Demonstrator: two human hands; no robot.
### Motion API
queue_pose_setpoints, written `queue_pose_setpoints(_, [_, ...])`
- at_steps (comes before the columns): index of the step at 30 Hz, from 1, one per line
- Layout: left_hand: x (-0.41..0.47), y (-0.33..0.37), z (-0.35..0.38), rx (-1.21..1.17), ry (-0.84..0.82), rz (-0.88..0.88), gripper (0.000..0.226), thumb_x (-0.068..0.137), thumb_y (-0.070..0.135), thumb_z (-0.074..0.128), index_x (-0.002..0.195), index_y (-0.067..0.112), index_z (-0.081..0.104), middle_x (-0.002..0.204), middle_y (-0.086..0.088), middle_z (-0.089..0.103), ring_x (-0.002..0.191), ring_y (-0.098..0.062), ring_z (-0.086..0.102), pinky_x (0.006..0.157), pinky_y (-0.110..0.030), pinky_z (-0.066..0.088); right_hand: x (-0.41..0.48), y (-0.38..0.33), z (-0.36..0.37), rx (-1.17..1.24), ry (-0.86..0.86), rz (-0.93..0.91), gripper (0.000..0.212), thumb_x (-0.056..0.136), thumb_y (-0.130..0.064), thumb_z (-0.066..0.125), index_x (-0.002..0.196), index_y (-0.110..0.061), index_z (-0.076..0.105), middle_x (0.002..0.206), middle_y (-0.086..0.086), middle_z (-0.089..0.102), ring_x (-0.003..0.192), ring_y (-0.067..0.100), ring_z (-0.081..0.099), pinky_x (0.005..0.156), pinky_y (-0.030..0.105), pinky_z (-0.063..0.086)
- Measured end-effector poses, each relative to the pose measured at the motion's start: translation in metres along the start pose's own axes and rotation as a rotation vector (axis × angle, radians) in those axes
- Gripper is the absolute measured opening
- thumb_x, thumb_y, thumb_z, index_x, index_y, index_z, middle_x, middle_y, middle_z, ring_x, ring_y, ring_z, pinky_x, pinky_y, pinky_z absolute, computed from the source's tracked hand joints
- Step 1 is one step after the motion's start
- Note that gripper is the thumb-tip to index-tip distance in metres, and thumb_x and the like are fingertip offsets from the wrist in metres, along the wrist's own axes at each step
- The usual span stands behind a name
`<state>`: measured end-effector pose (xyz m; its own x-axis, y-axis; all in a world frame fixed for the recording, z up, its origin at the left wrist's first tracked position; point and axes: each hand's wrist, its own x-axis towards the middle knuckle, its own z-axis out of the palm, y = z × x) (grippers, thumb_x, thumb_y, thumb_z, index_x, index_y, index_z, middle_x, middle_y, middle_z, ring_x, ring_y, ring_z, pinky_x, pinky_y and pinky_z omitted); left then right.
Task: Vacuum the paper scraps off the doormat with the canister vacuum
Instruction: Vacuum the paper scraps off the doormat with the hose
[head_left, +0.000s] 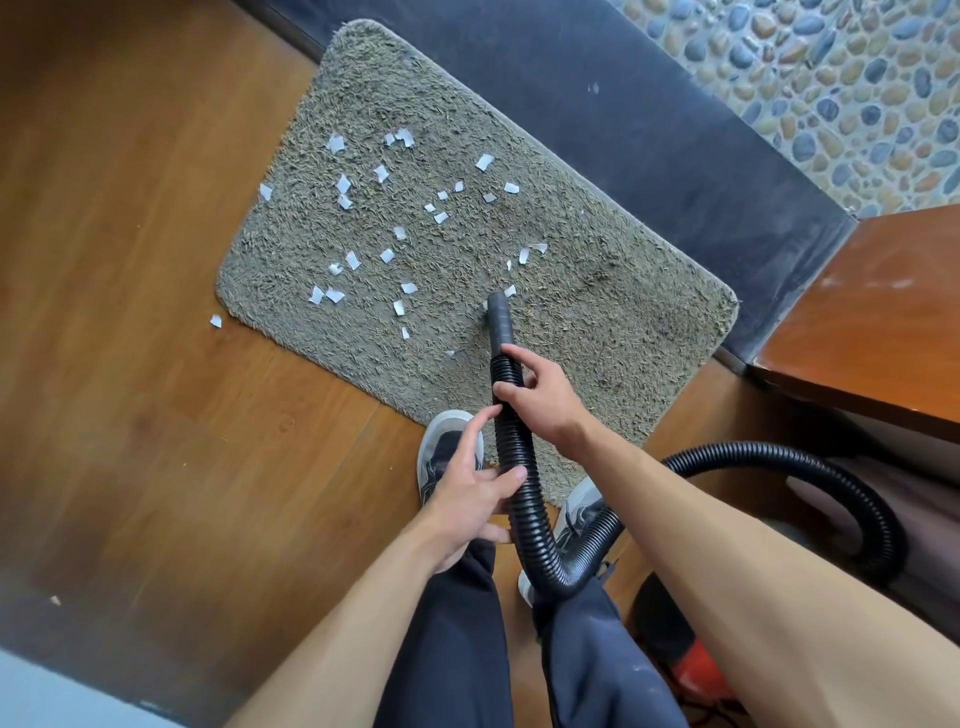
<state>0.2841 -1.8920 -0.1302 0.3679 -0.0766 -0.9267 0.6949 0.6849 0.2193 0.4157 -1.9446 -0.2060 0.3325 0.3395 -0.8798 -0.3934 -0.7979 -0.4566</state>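
While your right hand, nearer the nozzle, and left hand grip the hose, paper scraps lie left of the nozzle.

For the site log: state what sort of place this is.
Probably a home entrance: a shaggy doormat on wood flooring, beside a dark stone threshold and pebble paving.

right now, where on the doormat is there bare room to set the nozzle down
Bare: the right end of the doormat, between the hose nozzle and the dark threshold, and its far corner above the paper scraps. Crowded: left and middle, scraps everywhere.
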Motion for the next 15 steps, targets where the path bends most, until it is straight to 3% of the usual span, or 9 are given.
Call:
queue_pose_setpoints(6, [0.008,0.01,0.013,0.066,-0.048,-0.006,0.065,0.1,0.011,0.056,0.139,0.056,0.03,0.081,0.005,0.072,0.072,-0.009,0.069,0.071,-0.05,0.06,-0.002,0.004,-0.021,0.088,0.018,0.036,0.058,0.09,-0.003,0.06,0.142,-0.023,0.048,0.089,0.005,0.062,0.075,0.016,0.061,0.066,0.025,0.054])
queue_pose_setpoints(10, [0.01,0.014,0.015,0.087,-0.05,-0.005,0.065,0.099,0.01,0.057,0.137,0.057,0.032,0.082,0.002,0.071,0.077,-0.013,0.068,0.083,-0.061,0.056,0.001,0.007,-0.024,0.075,0.059,0.02,0.059,0.088,-0.006,0.062,0.143,-0.021,0.049,0.089,0.004,0.062,0.078,0.017,0.061,0.074,0.031,0.055])
queue_pose_setpoints(12, [0.011,0.014,0.013,0.079,-0.041,-0.003,0.065,0.099,0.01,0.057,0.138,0.056,0.032,0.079,0.003,0.071,0.077,-0.013,0.068,0.082,-0.06,0.056,0.003,0.006,-0.023,0.066,0.063,0.02,0.059,0.088,-0.007,0.062,0.143,-0.022,0.049,0.09,0.003,0.062,0.078,0.016,0.061,0.078,0.033,0.056])
queue_pose_setpoints(15, [0.01,0.012,0.008,0.076,-0.025,0.001,0.066,0.1,0.011,0.057,0.139,0.056,0.031,0.078,0.006,0.071,0.075,-0.01,0.068,0.07,-0.048,0.058,0.004,0.001,-0.015,0.057,0.042,0.017,0.058,0.088,-0.007,0.062,0.142,-0.025,0.049,0.089,-0.001,0.061,0.076,0.014,0.061,0.076,0.032,0.055])
